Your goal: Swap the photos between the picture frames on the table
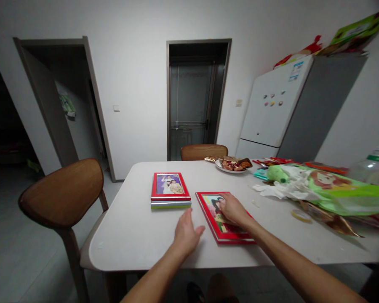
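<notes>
A picture frame with a red border [212, 219] lies flat on the white table in front of me, a photo behind its front. My right hand [235, 209] is over this frame, its fingertips at the photo and covering part of it. Left of it sits a small stack: a red picture frame [154, 185] with a photo of people on top, and a silver and green-edged frame [170, 205] beneath. Just in front of the stack, my left hand [186, 234] hovers between the two groups with thumb and fingers apart, holding nothing.
A plate [229, 170] of wrapped snacks stands at the table's back. To the right lie a green plastic bag [350, 193], crumpled white tissue [286, 189], a tape roll [301, 216] and a large clear jar [374, 168]. Wooden chairs stand left [63, 191] and behind [204, 152].
</notes>
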Motion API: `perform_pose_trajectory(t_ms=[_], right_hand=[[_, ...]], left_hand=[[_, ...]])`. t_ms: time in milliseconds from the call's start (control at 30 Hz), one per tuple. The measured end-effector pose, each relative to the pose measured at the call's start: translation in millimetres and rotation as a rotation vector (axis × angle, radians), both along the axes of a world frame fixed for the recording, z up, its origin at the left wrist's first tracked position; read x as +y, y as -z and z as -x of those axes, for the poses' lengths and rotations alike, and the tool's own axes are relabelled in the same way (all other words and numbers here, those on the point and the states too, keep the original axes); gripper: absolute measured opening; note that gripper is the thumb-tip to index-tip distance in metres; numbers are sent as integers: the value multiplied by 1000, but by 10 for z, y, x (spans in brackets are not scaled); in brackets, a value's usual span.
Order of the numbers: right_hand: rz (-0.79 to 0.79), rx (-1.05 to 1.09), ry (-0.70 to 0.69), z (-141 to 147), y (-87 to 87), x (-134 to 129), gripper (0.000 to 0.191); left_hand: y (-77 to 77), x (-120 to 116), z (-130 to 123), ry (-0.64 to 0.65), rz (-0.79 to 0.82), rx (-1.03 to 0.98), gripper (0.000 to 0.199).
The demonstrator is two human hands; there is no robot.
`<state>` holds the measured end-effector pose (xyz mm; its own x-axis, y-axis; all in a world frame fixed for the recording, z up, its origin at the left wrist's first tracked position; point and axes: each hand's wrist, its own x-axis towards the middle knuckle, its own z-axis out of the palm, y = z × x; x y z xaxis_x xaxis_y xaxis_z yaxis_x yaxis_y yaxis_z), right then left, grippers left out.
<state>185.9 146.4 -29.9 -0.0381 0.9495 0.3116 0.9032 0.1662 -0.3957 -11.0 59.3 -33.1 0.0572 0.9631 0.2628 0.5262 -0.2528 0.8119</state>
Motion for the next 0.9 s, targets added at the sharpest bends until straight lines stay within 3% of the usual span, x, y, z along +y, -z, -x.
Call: perform_pose_trajectory(t_ms=[167, 300, 433, 533, 700, 900], right_hand=[[-67, -9, -267, 918, -84, 67, 43], [-88, -11, -321, 1293, -78, 82, 50], [-122, -5, -307, 1333, -62, -58, 32], [-148, 2, -333, 1320, -57, -282, 22], [-95, 223, -403, 1341, -136, -676, 16], [16, 594, -369, 1369, -423, -893, 40]], left_hand=[[-124, 287, 634, -292, -27, -255, 45], [-56, 385, 804, -328, 63, -452, 29], [75, 323, 757, -274, 224, -676, 17], [82, 242, 709, -241, 283, -847, 15], [-24, 85, 684, -273, 147, -1053, 10], [-149, -332, 712, -276, -42, -1029, 27]])
